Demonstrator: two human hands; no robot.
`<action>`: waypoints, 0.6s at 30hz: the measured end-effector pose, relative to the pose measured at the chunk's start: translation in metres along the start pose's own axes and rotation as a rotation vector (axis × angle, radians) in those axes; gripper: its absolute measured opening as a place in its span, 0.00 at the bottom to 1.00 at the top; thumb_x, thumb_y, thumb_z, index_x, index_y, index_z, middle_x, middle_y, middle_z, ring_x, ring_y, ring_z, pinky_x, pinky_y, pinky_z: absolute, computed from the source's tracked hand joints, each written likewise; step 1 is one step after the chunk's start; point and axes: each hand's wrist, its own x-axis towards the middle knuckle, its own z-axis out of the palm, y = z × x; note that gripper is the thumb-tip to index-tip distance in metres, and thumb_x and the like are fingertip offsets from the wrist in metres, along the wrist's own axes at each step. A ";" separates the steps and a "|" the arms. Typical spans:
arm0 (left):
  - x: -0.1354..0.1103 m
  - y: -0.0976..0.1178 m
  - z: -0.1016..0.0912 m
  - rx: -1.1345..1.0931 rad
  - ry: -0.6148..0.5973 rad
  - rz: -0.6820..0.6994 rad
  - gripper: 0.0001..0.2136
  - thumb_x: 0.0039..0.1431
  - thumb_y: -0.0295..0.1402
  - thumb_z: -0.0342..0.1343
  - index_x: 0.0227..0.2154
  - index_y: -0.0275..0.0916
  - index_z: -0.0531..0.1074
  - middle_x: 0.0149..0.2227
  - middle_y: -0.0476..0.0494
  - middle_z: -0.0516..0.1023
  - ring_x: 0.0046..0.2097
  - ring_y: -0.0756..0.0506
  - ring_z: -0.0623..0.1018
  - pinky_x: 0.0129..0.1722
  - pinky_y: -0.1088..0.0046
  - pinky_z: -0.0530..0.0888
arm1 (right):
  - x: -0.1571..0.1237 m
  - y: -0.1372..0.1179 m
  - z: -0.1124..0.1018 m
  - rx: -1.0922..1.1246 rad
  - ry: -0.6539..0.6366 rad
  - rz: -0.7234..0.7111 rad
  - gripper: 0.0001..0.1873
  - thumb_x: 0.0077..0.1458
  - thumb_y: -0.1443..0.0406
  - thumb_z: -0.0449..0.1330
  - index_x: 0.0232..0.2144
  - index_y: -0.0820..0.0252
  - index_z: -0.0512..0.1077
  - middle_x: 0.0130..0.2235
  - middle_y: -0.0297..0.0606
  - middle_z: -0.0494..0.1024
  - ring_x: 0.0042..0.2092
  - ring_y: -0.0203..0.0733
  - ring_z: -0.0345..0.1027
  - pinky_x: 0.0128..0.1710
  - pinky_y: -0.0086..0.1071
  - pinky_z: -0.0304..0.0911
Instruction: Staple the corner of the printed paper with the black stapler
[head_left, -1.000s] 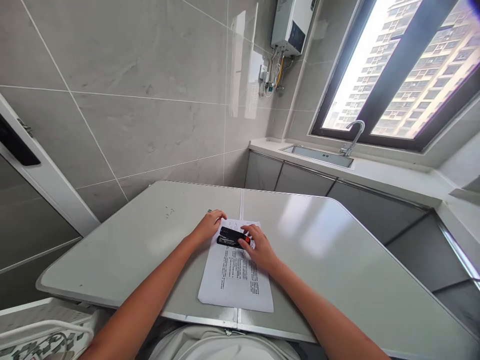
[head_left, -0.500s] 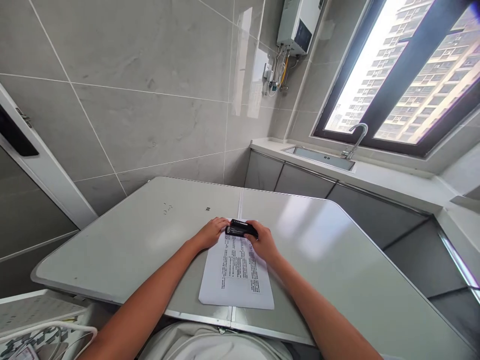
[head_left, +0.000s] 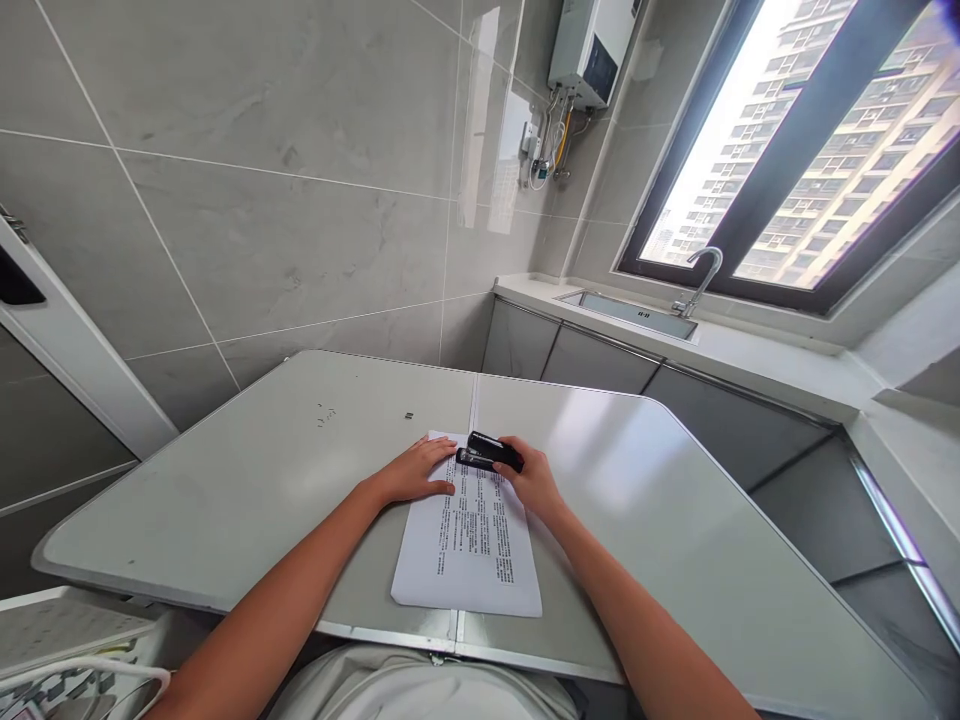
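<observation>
Printed paper (head_left: 472,570) lies on the table in front of me, its far edge under my hands. My right hand (head_left: 530,477) grips the rear part of a black stapler (head_left: 487,452), whose front end points left over the upper part of the sheet. The stapler's top arm is raised a little from its base. My left hand (head_left: 415,470) rests flat on the sheet's upper left side, fingers stretched and thumb apart, just left of the stapler's front. Whether the paper is one sheet or a stack, I cannot tell.
Beyond my left hand lie small strips of staples (head_left: 409,415) and several loose staples (head_left: 325,413) on the light table (head_left: 247,500). At the lower left stands a white rack (head_left: 75,640). A counter with a sink (head_left: 630,308) runs along the right.
My left hand has moved away from the stapler's front and flattened on the paper, thumb spread. The stapler has shifted slightly right relative to the sheet. The camera view has turned slightly.
</observation>
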 end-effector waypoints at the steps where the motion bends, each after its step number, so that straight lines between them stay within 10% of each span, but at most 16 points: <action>1: 0.000 0.001 -0.001 -0.001 0.004 0.008 0.32 0.58 0.50 0.65 0.62 0.43 0.69 0.65 0.35 0.70 0.67 0.33 0.67 0.70 0.49 0.55 | -0.002 -0.002 0.007 0.003 -0.046 -0.009 0.18 0.52 0.62 0.62 0.46 0.57 0.75 0.39 0.36 0.81 0.39 0.45 0.72 0.43 0.38 0.66; 12: -0.001 0.012 -0.008 0.003 0.039 -0.029 0.14 0.61 0.46 0.62 0.39 0.40 0.75 0.40 0.43 0.76 0.45 0.41 0.74 0.50 0.63 0.69 | -0.001 -0.002 0.004 -0.022 -0.145 -0.020 0.20 0.55 0.58 0.62 0.50 0.55 0.76 0.49 0.40 0.81 0.48 0.47 0.72 0.45 0.38 0.66; 18: -0.001 0.010 -0.010 -0.146 0.019 -0.074 0.16 0.56 0.48 0.66 0.37 0.40 0.76 0.40 0.44 0.75 0.43 0.42 0.73 0.42 0.67 0.71 | 0.005 -0.001 -0.023 0.180 -0.188 0.383 0.16 0.51 0.61 0.61 0.40 0.59 0.81 0.30 0.38 0.79 0.33 0.42 0.72 0.34 0.35 0.67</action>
